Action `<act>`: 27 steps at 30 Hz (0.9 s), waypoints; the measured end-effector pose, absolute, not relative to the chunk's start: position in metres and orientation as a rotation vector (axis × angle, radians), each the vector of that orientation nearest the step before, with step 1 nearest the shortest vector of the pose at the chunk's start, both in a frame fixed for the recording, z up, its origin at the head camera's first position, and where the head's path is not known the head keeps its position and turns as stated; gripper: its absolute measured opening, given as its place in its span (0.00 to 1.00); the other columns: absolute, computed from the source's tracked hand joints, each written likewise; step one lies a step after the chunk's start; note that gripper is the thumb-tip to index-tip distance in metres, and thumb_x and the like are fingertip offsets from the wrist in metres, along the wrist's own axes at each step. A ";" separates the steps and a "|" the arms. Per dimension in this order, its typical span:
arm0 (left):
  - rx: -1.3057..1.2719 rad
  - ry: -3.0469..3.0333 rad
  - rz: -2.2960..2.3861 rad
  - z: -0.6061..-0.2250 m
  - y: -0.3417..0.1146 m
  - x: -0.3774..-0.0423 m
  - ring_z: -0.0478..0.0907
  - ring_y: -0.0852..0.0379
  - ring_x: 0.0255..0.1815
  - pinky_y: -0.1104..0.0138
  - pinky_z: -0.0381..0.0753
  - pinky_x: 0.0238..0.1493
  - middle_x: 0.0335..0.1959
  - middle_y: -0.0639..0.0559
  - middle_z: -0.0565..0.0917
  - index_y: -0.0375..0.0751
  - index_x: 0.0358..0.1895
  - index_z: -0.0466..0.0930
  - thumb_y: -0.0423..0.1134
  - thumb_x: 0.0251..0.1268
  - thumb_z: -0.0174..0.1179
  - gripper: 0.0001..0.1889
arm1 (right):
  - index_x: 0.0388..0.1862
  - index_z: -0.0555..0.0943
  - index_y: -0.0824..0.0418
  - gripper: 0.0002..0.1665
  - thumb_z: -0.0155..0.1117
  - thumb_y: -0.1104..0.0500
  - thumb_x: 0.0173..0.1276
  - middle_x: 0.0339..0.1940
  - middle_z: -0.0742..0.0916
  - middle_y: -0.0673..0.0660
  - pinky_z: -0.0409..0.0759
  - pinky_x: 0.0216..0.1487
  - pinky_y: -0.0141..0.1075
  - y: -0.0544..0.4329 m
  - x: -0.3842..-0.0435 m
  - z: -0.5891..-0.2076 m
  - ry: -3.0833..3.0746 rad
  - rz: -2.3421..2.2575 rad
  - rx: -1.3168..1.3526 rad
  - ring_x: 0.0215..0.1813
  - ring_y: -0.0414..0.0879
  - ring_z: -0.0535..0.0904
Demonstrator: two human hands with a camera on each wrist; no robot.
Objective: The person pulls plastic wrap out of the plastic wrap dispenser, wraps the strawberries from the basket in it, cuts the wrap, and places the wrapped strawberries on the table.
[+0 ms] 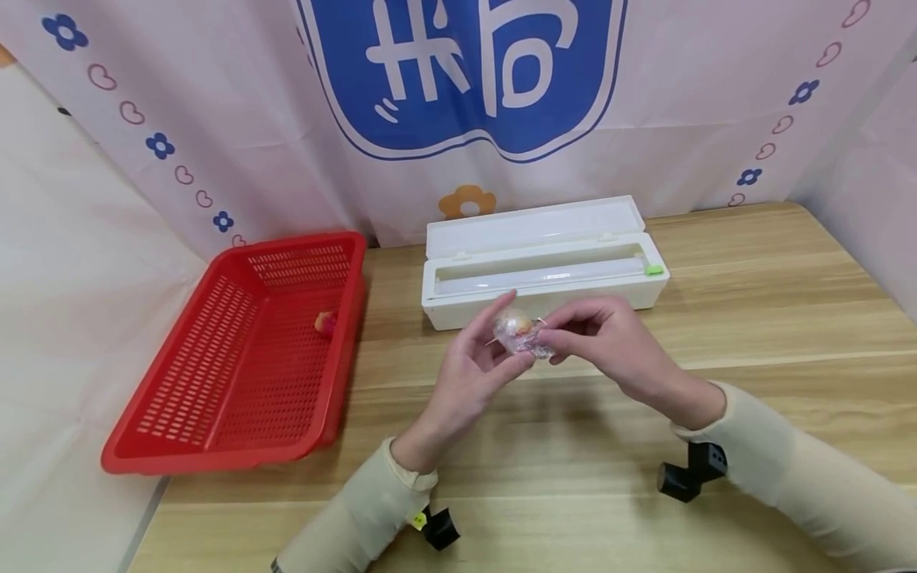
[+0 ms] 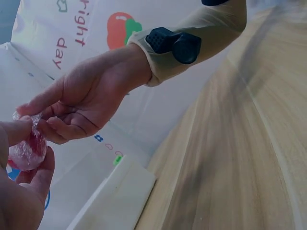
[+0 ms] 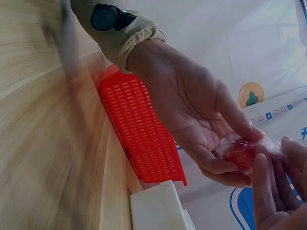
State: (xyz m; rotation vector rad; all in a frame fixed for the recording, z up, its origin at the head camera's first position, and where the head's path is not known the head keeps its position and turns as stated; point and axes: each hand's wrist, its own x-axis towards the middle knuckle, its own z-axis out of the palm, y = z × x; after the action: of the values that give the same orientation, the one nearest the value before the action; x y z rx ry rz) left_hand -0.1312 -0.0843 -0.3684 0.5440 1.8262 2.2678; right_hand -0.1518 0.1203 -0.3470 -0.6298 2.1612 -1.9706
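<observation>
A small round reddish thing (image 1: 514,325) wrapped in clear cling film is held up between the two hands, in front of the white box. My left hand (image 1: 462,370) grips it from the left, thumb below and fingers behind. With thumb and fingertips, my right hand (image 1: 626,350) pinches the gathered film on its right side. In the left wrist view the red of the wrapped thing (image 2: 29,152) shows through the crinkled film. The right wrist view has the left hand (image 3: 184,103) curled round it, and its exact kind I cannot tell.
Behind the hands stands a long white cling film dispenser (image 1: 544,304), lid (image 1: 533,227) raised, with a film roll (image 1: 540,276) inside and a green slider (image 1: 654,270). A red plastic basket (image 1: 333,398) on the left holds a small pink-and-yellow item (image 1: 325,323). Everything stands on a wooden table (image 1: 774,318).
</observation>
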 end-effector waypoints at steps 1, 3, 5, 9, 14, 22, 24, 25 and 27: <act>0.535 1.828 2.267 -0.369 -0.085 -0.132 0.80 0.55 0.55 0.68 0.82 0.57 0.62 0.34 0.76 0.43 0.74 0.60 0.22 0.64 0.59 0.36 | 0.40 0.86 0.68 0.09 0.68 0.62 0.66 0.35 0.89 0.52 0.87 0.38 0.39 0.121 -0.152 -0.347 2.155 -1.960 -0.636 0.32 0.47 0.85; 0.520 1.820 2.268 -0.369 -0.085 -0.132 0.80 0.56 0.57 0.68 0.81 0.58 0.63 0.31 0.75 0.39 0.73 0.60 0.21 0.65 0.58 0.34 | 0.41 0.87 0.66 0.09 0.68 0.61 0.67 0.36 0.90 0.53 0.87 0.38 0.38 0.123 -0.151 -0.345 2.185 -1.942 -0.653 0.33 0.47 0.86; 0.512 1.798 2.272 -0.369 -0.085 -0.132 0.80 0.57 0.57 0.68 0.81 0.59 0.65 0.31 0.74 0.35 0.71 0.61 0.22 0.66 0.57 0.30 | 0.40 0.88 0.63 0.07 0.69 0.61 0.65 0.36 0.90 0.52 0.87 0.36 0.37 0.122 -0.150 -0.345 2.274 -1.922 -0.706 0.33 0.45 0.86; 0.573 1.739 2.277 -0.369 -0.085 -0.131 0.79 0.58 0.58 0.70 0.81 0.58 0.66 0.33 0.71 0.31 0.71 0.61 0.22 0.68 0.55 0.28 | 0.35 0.89 0.56 0.05 0.75 0.60 0.59 0.34 0.91 0.50 0.86 0.33 0.34 0.120 -0.147 -0.342 2.461 -1.924 -0.795 0.31 0.44 0.87; 0.636 1.681 2.277 -0.369 -0.085 -0.129 0.79 0.58 0.59 0.71 0.81 0.58 0.68 0.33 0.68 0.34 0.74 0.59 0.24 0.70 0.53 0.30 | 0.32 0.88 0.53 0.07 0.77 0.62 0.56 0.30 0.90 0.49 0.84 0.30 0.33 0.120 -0.147 -0.339 2.479 -1.938 -0.813 0.29 0.43 0.85; 0.583 1.706 2.255 -0.369 -0.084 -0.127 0.80 0.58 0.58 0.63 0.79 0.63 0.66 0.27 0.72 0.40 0.74 0.57 0.27 0.72 0.53 0.29 | 0.31 0.84 0.55 0.08 0.77 0.63 0.55 0.27 0.88 0.52 0.83 0.27 0.34 0.113 -0.146 -0.339 2.416 -2.002 -0.790 0.25 0.45 0.82; 0.551 1.759 2.233 -0.369 -0.083 -0.127 0.80 0.58 0.57 0.64 0.80 0.61 0.65 0.29 0.74 0.40 0.72 0.59 0.29 0.71 0.55 0.29 | 0.30 0.84 0.56 0.08 0.77 0.63 0.55 0.26 0.87 0.52 0.82 0.26 0.33 0.112 -0.145 -0.340 2.450 -1.995 -0.785 0.25 0.45 0.81; 0.534 1.789 2.220 -0.368 -0.083 -0.127 0.80 0.58 0.57 0.66 0.80 0.60 0.64 0.30 0.75 0.41 0.71 0.60 0.29 0.70 0.56 0.28 | 0.30 0.84 0.56 0.08 0.77 0.63 0.55 0.25 0.86 0.51 0.82 0.26 0.32 0.111 -0.144 -0.341 2.469 -1.988 -0.780 0.24 0.44 0.80; 0.510 1.839 2.197 -0.368 -0.082 -0.127 0.81 0.59 0.55 0.67 0.81 0.58 0.62 0.30 0.77 0.41 0.71 0.61 0.29 0.69 0.58 0.29 | 0.29 0.83 0.57 0.09 0.78 0.62 0.55 0.24 0.85 0.52 0.81 0.26 0.32 0.110 -0.143 -0.341 2.496 -1.967 -0.773 0.24 0.42 0.79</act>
State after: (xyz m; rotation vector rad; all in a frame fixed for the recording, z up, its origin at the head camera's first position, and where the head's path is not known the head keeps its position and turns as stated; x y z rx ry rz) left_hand -0.1268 -0.0820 -0.3684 0.5098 1.8393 2.1973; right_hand -0.1435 0.1102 -0.3413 -0.7731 2.4964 -1.9666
